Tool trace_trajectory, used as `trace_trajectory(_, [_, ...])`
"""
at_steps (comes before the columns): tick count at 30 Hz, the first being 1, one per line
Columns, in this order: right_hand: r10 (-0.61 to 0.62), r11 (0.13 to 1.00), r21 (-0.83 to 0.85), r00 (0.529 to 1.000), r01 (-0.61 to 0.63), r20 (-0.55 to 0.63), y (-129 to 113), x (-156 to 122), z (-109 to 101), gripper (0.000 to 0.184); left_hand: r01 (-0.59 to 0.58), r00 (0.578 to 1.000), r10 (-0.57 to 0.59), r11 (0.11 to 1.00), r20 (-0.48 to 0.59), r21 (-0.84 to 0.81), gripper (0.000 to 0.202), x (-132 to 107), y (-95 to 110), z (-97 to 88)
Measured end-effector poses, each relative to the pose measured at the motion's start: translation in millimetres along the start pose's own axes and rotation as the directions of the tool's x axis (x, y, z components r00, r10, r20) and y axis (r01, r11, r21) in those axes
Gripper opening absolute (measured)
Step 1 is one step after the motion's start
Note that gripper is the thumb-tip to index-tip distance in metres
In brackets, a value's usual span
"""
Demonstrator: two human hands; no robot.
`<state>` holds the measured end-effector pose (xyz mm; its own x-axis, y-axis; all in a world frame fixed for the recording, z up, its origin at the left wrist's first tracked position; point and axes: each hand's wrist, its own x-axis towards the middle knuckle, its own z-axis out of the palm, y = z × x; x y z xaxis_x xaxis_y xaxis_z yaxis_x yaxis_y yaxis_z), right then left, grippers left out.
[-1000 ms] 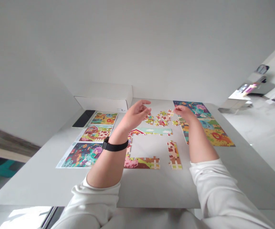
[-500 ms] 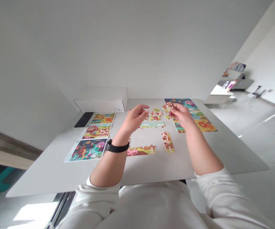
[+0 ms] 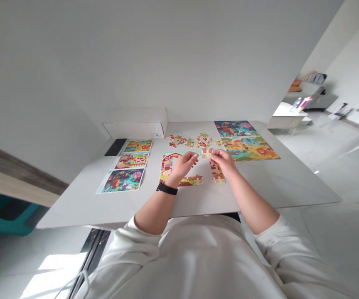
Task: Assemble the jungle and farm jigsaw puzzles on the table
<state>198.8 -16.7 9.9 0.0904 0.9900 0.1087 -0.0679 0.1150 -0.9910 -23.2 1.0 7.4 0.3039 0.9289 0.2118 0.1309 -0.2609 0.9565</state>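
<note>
Subject wears an off-white long-sleeved sweatshirt [image 3: 198,257], its sleeves [image 3: 143,245] ending well behind the left hand [image 3: 183,165] (forearms bare from there down). One black wrist strap [image 3: 166,188], plain and narrow, sits just behind that hand.

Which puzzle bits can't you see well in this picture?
Head view:
- The left hand covers part of the puzzle border beneath it.
- The right hand hides part of the jigsaw piece at its fingertips.
- The loose jigsaw pieces look too small to make out their pictures.
- The far-off items are too small to name.
</note>
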Motion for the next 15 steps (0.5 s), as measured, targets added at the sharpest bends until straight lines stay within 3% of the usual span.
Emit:
trace_trajectory(5, [-0.008, 1.000, -0.025, 0.998, 0.010, 0.065, 6.5, -0.4, 0.1, 0.056, -0.028, 0.997, 0.032, 0.998, 0.066, -0.054, 0.045, -3.8, 1.4, 5.5])
trace_trajectory(15, [-0.027, 0.996, -0.085, 0.992, 0.038, 0.122, 9.7, -0.6, -0.5, 0.051, 0.000, 1.000, -0.001, 0.992, -0.002, -0.126, 0.045, -2.2, 0.2, 7.7])
